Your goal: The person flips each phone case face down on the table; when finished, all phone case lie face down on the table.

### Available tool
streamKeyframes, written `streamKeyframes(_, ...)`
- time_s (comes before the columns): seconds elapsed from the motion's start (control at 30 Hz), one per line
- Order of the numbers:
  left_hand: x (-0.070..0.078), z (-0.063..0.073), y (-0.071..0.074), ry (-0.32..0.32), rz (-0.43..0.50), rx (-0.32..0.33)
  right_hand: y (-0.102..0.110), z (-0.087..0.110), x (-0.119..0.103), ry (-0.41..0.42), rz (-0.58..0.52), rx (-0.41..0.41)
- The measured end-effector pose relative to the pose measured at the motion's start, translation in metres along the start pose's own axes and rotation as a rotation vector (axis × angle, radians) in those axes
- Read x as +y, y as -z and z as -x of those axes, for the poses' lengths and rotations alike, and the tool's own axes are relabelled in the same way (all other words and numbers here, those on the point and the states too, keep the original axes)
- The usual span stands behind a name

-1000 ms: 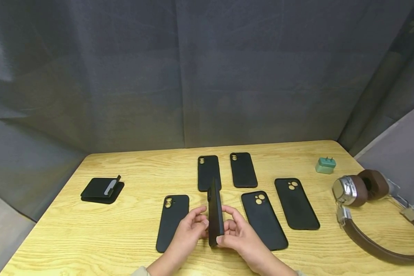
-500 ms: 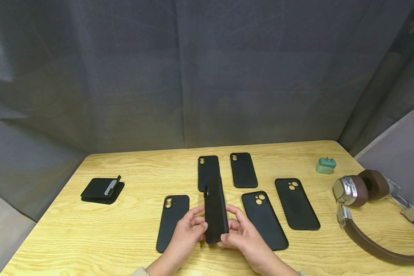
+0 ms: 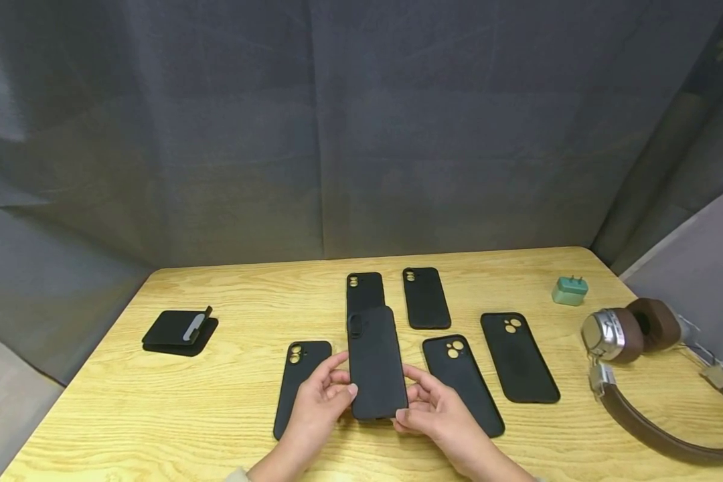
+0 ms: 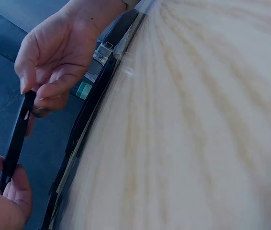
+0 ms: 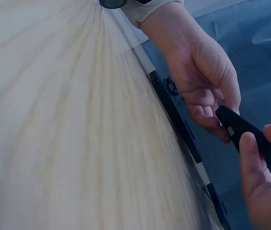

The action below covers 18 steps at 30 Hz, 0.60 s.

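Note:
Both hands hold a black phone in a case [image 3: 375, 368] by its lower side edges, tilted up above the table, its back with a dark oval camera area facing the head camera. My left hand [image 3: 318, 408] pinches the left edge with the thumb in front and fingers behind. At the lower right corner, my right hand [image 3: 438, 416] grips it the same way. In the left wrist view the phone [image 4: 16, 136] appears edge-on between the two hands. The held phone overlaps a black phone case [image 3: 365, 289] lying behind it.
More black phone cases lie around: one left [image 3: 301, 381], one back right [image 3: 426, 298], and two at right [image 3: 464, 385] [image 3: 520, 358]. A folded black card-holder-like item [image 3: 179, 333] is left, a green charger [image 3: 570, 290] back right, brown headphones [image 3: 647, 442] far right.
The held phone has turned from edge-on to showing its broad back to the head camera. Both hands keep their grip, spreading slightly apart as it turns. The things on the table stay put.

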<state>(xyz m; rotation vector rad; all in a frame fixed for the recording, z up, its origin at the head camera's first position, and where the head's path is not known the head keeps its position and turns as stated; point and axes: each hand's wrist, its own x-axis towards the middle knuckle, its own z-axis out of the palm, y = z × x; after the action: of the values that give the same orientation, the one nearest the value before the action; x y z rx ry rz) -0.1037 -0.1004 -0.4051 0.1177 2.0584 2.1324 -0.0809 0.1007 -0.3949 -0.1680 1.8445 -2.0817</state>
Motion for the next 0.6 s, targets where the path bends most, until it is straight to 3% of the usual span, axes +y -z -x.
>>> streamKeyframes(0.37,0.0024,0.0010,0.0011,-0.049,-0.086,-0.001,0.0040,-0.0007,0.0026,-0.029,0.085,0.056)
streamKeyframes(0.6,0.0033,0.0046,0.0052,-0.024,-0.179,-0.053,0.0054,0.0004,0.0040,-0.045,0.091,0.047)
